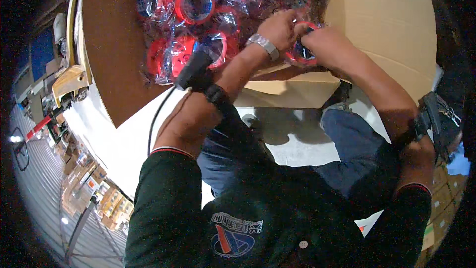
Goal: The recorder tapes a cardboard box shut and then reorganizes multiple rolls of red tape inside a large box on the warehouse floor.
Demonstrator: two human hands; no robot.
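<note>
As two hands (280, 30) (328, 45) hold one roll (299, 61), over five others (180, 9) lie near.

Clear-wrapped red tape rolls (195, 5) crowd the cardboard box (287, 94), blocking a low sweep. The left hand (277, 31) and right hand (325, 44) obstruct its near right corner. A hand could pass above the left flap (111, 44), though fisheye distortion makes clearance uncertain.
</note>
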